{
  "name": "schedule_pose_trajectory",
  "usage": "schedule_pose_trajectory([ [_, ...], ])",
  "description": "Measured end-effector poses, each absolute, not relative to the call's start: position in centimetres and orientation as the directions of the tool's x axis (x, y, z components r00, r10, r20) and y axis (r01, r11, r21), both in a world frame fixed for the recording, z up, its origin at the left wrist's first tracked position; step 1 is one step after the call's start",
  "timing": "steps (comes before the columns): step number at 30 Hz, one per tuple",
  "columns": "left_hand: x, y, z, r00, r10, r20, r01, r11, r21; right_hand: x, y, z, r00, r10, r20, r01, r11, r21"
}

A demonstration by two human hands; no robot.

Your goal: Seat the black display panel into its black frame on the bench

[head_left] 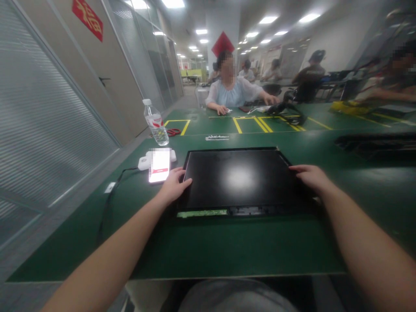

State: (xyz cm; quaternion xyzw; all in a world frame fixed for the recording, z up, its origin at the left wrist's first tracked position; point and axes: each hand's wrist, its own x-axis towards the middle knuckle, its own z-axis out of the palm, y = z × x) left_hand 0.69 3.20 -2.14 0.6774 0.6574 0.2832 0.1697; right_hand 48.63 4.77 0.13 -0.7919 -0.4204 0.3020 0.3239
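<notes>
A flat black display panel [237, 177] lies screen up on the green table, with a bright reflection in its middle. A green circuit strip [202, 213] shows along its near edge. At the panel's left edge is my left hand [175, 185], thumb on the border and fingers curled around the side. My right hand [310, 177] grips the right edge near the far corner; its fingertips touch the frame and some fingers are partly hidden. Just left of my left hand, a lit phone [160, 165] leans by a white power strip [143, 162].
A water bottle [156, 123] and red-handled scissors [173, 131] stand and lie at the back left of the table [240, 249]. Small white strips [217, 138] lie beyond the panel. Dark long parts [377, 145] are at right. A person [232, 93] sits opposite.
</notes>
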Motion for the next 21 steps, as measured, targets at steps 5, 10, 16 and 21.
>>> schedule_pose_trajectory([
  [5, 0.7, 3.1, -2.2, -0.022, 0.989, 0.149, 0.800, -0.072, 0.596, 48.9, 4.9, -0.1, 0.469, 0.868, -0.165, 0.491, -0.411, -0.768],
  [10, 0.6, 3.1, -2.3, -0.015, 0.986, 0.164, 0.800, -0.086, 0.593, 49.3, 5.2, -0.4, 0.461, 0.872, -0.163, 0.484, -0.401, -0.777],
  [16, 0.6, 3.2, -2.4, -0.001, 0.982, 0.188, 0.817, -0.108, 0.567, 49.5, 5.2, -0.5, 0.441, 0.885, -0.147, 0.517, -0.384, -0.765],
  [21, 0.7, 3.0, -2.1, 0.003, 0.986, 0.167, 0.828, -0.096, 0.552, 49.9, 5.5, -0.9, 0.441, 0.878, -0.185, 0.490, -0.408, -0.771],
])
